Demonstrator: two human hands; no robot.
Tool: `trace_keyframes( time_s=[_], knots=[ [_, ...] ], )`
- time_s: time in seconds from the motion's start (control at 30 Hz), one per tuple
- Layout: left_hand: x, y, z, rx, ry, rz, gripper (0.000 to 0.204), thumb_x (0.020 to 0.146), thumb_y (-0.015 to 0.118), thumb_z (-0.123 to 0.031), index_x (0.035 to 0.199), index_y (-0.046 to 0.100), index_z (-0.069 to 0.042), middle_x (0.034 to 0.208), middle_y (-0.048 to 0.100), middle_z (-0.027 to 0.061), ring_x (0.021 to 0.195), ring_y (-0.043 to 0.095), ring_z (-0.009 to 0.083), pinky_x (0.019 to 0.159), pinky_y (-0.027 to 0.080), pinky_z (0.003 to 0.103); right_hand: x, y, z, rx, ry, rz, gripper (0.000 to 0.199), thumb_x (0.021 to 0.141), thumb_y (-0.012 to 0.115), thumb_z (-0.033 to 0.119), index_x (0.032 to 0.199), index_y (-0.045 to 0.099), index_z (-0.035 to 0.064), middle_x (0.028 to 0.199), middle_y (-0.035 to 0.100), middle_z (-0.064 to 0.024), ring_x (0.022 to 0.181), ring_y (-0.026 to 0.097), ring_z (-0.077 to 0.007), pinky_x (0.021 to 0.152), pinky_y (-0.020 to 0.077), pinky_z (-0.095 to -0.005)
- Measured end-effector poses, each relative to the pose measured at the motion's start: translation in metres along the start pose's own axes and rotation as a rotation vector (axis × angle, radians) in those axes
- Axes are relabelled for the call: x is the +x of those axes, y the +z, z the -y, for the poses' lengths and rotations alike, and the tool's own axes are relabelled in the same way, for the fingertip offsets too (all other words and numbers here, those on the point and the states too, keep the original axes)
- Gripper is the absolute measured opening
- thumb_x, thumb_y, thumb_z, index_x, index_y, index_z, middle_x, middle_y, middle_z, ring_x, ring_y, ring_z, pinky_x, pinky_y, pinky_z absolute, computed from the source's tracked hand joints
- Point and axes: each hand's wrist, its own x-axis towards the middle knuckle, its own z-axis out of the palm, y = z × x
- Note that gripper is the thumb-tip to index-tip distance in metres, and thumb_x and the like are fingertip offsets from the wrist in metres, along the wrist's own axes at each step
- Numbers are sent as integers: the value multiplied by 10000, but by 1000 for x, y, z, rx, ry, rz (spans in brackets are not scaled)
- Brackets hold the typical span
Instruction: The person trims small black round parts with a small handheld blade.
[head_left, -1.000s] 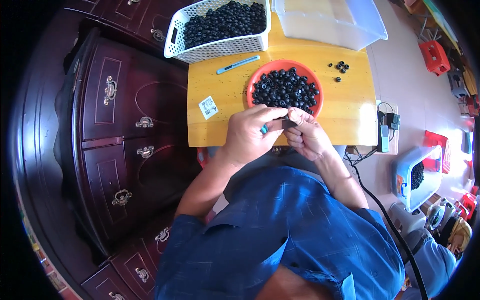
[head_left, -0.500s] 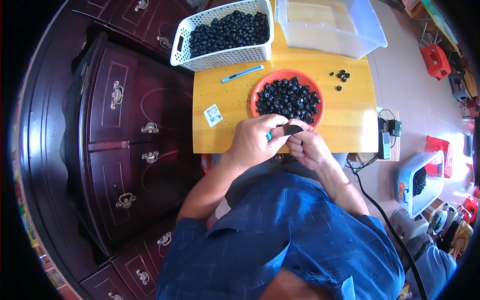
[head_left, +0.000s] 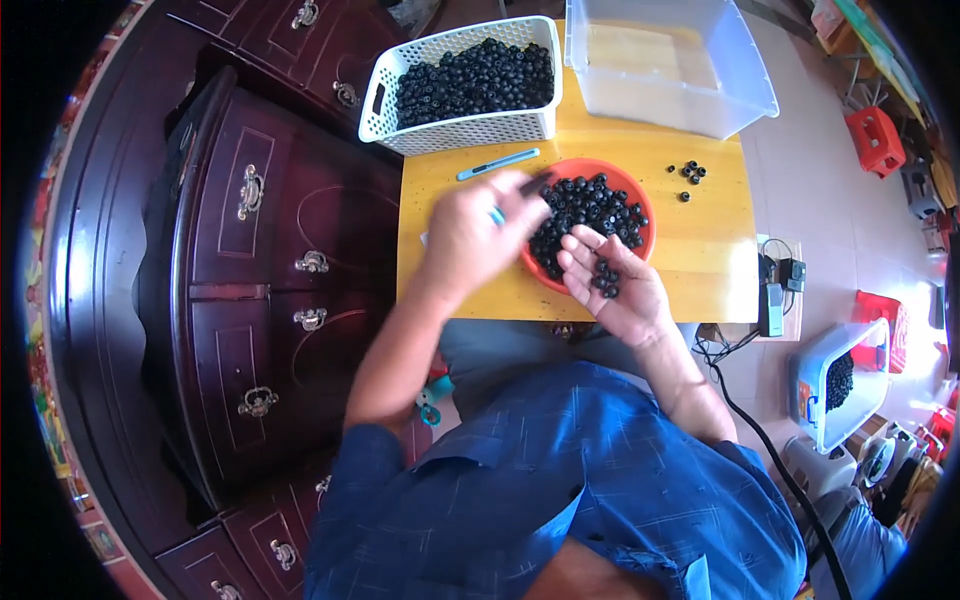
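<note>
My left hand (head_left: 475, 228) is over the table's left part, smeared by motion, closed round a small knife with a dark blade (head_left: 537, 184) and a bit of teal handle. The blade points over the red-orange bowl (head_left: 651, 228). That bowl holds many small, round black pieces with holes, like plastic caps or beads. At the bowl's near edge my right hand (head_left: 635, 300) is turned palm up, its fingers loosely curled. Several of the black pieces (head_left: 604, 280) lie in that palm.
Behind the bowl stand a white perforated basket (head_left: 480, 126) full of black pieces and a clear plastic bin (head_left: 650, 95). A light-blue utility knife (head_left: 498, 164) lies on the yellow table (head_left: 700, 270). Several loose pieces (head_left: 693, 174) sit at right. Dark wooden drawers (head_left: 240, 370) flank the left.
My hands have come apart. The left, with the knife, moved left and up; the right opened out palm up, showing black pieces in it. The view has shifted slightly.
</note>
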Motion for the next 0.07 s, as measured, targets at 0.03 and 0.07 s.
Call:
trace_keyframes(
  time_s=[0.03, 0.07],
  knots=[
    [-14, 11, -12, -51, -40, 49, 282, 870, 819, -213, 1108, 755, -77, 741, 722, 122, 686, 731, 269, 661, 567, 390, 1, -1, 0, 2, 1, -6, 479, 1095, 516, 318, 1476, 522, 28, 1413, 634, -164, 1286, 621, -320, 1126, 491, -463],
    [-15, 12, -10, -54, -46, 51, 282, 870, 819, -213, 1108, 755, -77, 741, 722, 122, 686, 731, 269, 661, 567, 390, 1, 1, -1, -31, -18, -7, 491, 1097, 507, 336, 1480, 520, 30, 1433, 620, -154, 1330, 586, -307, 1149, 465, -458]
  ],
)
